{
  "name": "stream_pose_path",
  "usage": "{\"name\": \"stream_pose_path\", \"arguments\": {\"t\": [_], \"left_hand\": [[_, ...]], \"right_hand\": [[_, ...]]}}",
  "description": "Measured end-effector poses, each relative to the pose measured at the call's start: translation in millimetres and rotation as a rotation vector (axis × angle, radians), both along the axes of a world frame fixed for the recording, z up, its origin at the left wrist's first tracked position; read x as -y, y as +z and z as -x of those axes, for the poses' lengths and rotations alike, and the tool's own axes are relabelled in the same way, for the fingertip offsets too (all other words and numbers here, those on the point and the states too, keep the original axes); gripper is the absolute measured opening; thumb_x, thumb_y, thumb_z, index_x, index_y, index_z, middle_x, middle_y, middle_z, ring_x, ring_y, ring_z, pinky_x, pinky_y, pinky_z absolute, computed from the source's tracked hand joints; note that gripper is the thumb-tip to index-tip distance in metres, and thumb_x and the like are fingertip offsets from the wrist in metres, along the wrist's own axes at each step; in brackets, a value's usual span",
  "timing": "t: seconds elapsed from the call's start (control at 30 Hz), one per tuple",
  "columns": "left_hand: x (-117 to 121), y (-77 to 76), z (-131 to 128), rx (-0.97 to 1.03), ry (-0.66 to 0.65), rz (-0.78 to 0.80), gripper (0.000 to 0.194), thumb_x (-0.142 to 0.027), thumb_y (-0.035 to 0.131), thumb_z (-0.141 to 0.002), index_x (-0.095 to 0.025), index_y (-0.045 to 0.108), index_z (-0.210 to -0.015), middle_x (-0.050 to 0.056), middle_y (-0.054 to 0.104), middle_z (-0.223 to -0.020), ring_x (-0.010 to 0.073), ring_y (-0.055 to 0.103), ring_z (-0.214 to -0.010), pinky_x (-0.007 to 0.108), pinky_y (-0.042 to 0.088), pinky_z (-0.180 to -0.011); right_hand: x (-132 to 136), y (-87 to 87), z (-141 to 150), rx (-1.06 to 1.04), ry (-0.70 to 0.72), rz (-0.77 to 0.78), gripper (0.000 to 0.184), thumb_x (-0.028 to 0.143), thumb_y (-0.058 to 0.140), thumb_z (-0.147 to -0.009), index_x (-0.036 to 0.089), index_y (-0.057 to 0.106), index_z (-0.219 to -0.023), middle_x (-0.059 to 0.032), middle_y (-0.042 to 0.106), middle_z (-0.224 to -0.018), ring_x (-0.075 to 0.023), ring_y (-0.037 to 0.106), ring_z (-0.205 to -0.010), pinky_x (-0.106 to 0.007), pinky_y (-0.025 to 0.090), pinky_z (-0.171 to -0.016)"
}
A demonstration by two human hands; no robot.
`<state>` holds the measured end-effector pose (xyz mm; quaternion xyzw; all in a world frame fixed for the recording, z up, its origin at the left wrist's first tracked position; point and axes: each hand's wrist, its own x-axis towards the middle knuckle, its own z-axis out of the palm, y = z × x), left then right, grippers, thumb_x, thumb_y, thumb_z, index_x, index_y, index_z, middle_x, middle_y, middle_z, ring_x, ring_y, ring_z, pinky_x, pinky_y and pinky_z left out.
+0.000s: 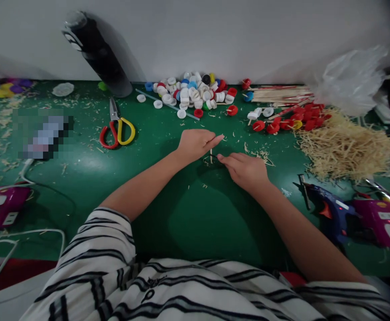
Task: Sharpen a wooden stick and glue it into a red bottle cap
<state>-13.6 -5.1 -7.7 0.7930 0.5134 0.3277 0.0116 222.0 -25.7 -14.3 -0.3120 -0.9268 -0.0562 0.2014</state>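
My left hand (198,145) is closed around a thin pale wooden stick (211,156), whose lower end sticks out below the fingers. Close by on the right, my right hand (244,170) grips a slim dark tool (214,156). Its tip meets or crosses the stick; its kind cannot be made out, as the fingers hide most of it. Both hands are low over the green table (195,223). Small wood shavings (263,155) lie around them.
Bottle caps (195,93) are heaped at the back by a black bottle (104,58). Scissors (116,127) lie left. To the right are red caps on sticks (275,126), a pile of wood strips (345,149), a blue glue gun (335,209) and a purple power strip (383,223).
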Motion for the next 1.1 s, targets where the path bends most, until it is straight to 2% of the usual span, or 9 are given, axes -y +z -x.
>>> {"name": "stream_pose_path", "arguments": {"t": [0.2,0.33,0.43,0.57,0.73,0.9,1.1], "left_hand": [[1.2,1.7,-4.8,0.054,0.030,0.054,0.081,-0.084,0.007,-0.102,-0.022,0.031,-0.056,0.002,0.045,-0.052,0.0136,0.040,-0.053,0.033,0.019,-0.054],[2.4,3.1,-9.7,0.107,0.039,0.099,0.081,-0.087,0.006,-0.100,-0.022,0.027,-0.057,0.001,0.043,-0.051,0.0130,0.037,-0.052,0.033,0.020,-0.055],[1.3,2.1,-11.7,0.121,0.029,0.124,0.082,-0.089,0.009,-0.098,-0.022,0.026,-0.056,0.001,0.042,-0.050,0.0127,0.037,-0.051,0.033,0.020,-0.054],[-0.5,0.3,-13.0,0.137,0.039,0.161,0.084,-0.093,0.010,-0.095,-0.022,0.030,-0.055,0.001,0.043,-0.050,0.0134,0.040,-0.052,0.033,0.019,-0.054],[1.1,2.6,-13.0,0.134,0.043,0.161,0.084,-0.095,0.012,-0.094,-0.022,0.025,-0.055,0.000,0.037,-0.049,0.0126,0.034,-0.050,0.034,0.016,-0.054],[0.8,4.0,-13.0,0.136,0.030,0.160,0.084,-0.094,0.010,-0.095,-0.022,0.028,-0.054,0.001,0.038,-0.049,0.0132,0.037,-0.050,0.033,0.017,-0.053],[-0.4,2.9,-14.3,0.161,0.061,0.173,0.085,-0.097,0.010,-0.092,-0.023,0.025,-0.054,0.000,0.033,-0.049,0.0130,0.032,-0.049,0.035,0.015,-0.053]], "right_hand": [[4.2,1.9,-1.2,0.075,-0.052,0.061,0.033,0.031,0.050,-0.112,0.028,0.083,-0.112,-0.0012,0.081,-0.090,-0.0150,0.069,-0.078,-0.032,0.024,-0.056],[6.9,3.4,-0.1,0.151,-0.006,0.073,0.034,0.027,0.049,-0.110,0.028,0.083,-0.118,-0.0025,0.081,-0.090,-0.0161,0.067,-0.078,-0.033,0.024,-0.058],[3.9,4.1,2.5,0.123,-0.033,0.036,0.038,0.025,0.046,-0.112,0.028,0.082,-0.122,-0.0030,0.082,-0.092,-0.0159,0.066,-0.078,-0.034,0.024,-0.058],[0.4,3.4,3.1,0.068,-0.073,0.055,0.037,0.029,0.046,-0.114,0.028,0.083,-0.116,-0.0027,0.083,-0.094,-0.0154,0.068,-0.081,-0.033,0.024,-0.059],[4.3,0.6,-1.0,0.091,-0.012,0.101,0.041,0.034,0.043,-0.114,0.027,0.083,-0.106,-0.0020,0.081,-0.089,-0.0154,0.067,-0.077,-0.033,0.023,-0.058],[0.5,-1.2,0.5,0.035,-0.068,0.042,0.039,0.029,0.044,-0.114,0.028,0.083,-0.118,-0.0025,0.082,-0.093,-0.0148,0.066,-0.078,-0.033,0.026,-0.059],[0.5,-1.6,0.8,0.046,-0.050,0.109,0.039,0.034,0.044,-0.114,0.028,0.083,-0.110,-0.0018,0.082,-0.093,-0.0150,0.069,-0.079,-0.033,0.025,-0.057]]}}
